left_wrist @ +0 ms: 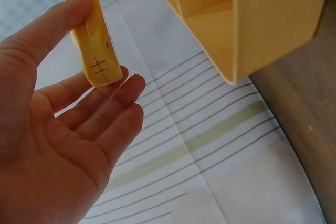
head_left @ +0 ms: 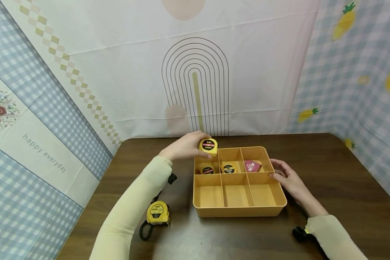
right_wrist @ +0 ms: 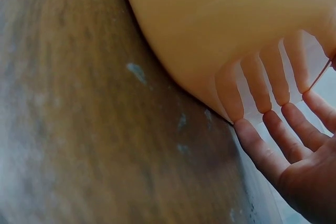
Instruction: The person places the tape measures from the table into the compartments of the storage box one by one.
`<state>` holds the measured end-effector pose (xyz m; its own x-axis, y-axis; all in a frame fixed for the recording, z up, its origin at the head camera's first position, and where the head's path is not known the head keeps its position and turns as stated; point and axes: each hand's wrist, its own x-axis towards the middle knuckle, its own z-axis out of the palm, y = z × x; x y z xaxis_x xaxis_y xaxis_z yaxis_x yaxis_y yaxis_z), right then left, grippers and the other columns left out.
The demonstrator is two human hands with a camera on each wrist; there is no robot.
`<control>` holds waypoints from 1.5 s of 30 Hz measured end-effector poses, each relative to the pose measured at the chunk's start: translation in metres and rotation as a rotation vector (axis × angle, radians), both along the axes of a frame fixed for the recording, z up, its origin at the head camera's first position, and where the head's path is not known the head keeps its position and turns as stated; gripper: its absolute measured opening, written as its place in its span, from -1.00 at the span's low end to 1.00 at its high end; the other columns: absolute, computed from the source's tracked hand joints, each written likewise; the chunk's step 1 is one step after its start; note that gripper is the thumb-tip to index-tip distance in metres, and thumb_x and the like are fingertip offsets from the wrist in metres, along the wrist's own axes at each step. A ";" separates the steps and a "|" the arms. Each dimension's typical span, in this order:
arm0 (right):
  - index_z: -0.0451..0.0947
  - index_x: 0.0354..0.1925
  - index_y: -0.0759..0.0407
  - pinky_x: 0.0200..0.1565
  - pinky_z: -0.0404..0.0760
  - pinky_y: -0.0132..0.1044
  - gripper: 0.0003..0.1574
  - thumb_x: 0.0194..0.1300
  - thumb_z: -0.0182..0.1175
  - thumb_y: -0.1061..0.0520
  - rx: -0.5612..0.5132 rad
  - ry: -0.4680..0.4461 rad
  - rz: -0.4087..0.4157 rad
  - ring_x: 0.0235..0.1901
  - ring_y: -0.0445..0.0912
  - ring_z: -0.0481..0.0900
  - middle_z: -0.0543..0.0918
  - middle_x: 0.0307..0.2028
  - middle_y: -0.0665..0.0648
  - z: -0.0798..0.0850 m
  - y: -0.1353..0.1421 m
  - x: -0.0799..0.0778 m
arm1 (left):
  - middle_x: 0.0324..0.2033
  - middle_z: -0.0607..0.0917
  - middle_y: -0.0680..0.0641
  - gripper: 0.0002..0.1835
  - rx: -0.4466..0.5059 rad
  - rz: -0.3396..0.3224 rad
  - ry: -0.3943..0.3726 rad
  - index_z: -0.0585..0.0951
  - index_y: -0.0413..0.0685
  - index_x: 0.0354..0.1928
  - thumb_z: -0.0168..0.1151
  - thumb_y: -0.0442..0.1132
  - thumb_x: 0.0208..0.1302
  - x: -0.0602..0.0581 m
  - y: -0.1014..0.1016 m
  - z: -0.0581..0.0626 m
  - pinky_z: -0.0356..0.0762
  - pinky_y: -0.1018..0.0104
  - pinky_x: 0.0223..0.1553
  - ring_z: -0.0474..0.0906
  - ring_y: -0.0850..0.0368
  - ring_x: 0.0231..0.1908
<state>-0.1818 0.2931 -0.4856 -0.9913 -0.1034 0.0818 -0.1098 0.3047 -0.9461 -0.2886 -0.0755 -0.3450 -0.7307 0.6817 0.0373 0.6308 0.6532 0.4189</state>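
Note:
A yellow divided storage box [head_left: 237, 212] stands on the table. My left hand [head_left: 190, 146] holds a small yellow tape measure [head_left: 208, 145] with a black and red label over the box's back left corner. In the left wrist view, the tape measure [left_wrist: 97, 40] is pinched edge-on between thumb and fingers. In the back row lie one yellow tape measure [head_left: 206, 168] at left, another yellow tape measure [head_left: 229, 168] in the middle and a pink item [head_left: 252, 166] with a white label at right. My right hand [head_left: 287, 178] grips the box's right wall, thumb at the rim, fingertips [right_wrist: 247, 129] against the outside.
A larger yellow tape measure [head_left: 157, 212] with a black wrist strap [head_left: 145, 231] lies on the brown table [head_left: 178, 242], left of the box and beside my left forearm. Behind the table hangs a patterned cloth [head_left: 256, 72]. The front row has three bare compartments.

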 end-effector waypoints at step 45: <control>0.11 0.44 0.44 -0.09 0.53 -0.55 -0.37 0.55 0.02 0.24 0.004 0.062 0.012 -0.05 -0.56 0.44 0.30 0.30 0.52 -0.003 -0.003 0.001 | 0.11 0.54 0.06 -0.26 -0.062 -0.200 0.031 0.50 -0.07 0.33 0.48 0.11 0.18 0.018 0.082 0.010 0.36 0.45 0.12 0.45 0.24 0.04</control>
